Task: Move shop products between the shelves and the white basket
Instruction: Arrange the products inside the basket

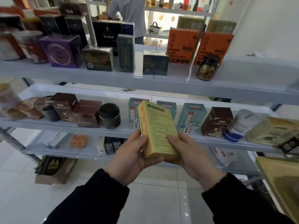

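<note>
Between both grips, in the air near the middle shelf (68, 126), a flat yellow box (157, 131). Pale yellow-green on the broad face, with a dark green heading in big characters at the top and many fine lines of print below. Warmer orange-yellow on the narrow left side and on the bottom end. Long axis almost upright, leaning a little to the left: heading end up and far, bottom end down and near. Broad printed face turned to the camera. Left grip (131, 159) grasping the lower left part, thumb at the left side, fingers curled under the bottom end. Right grip (191, 157) grasping the lower right edge, thumb on the printed face, fingers hidden behind. Just behind the box, on the middle shelf, teal boxes (191, 117); left of them, a black round tin (110, 115).
</note>
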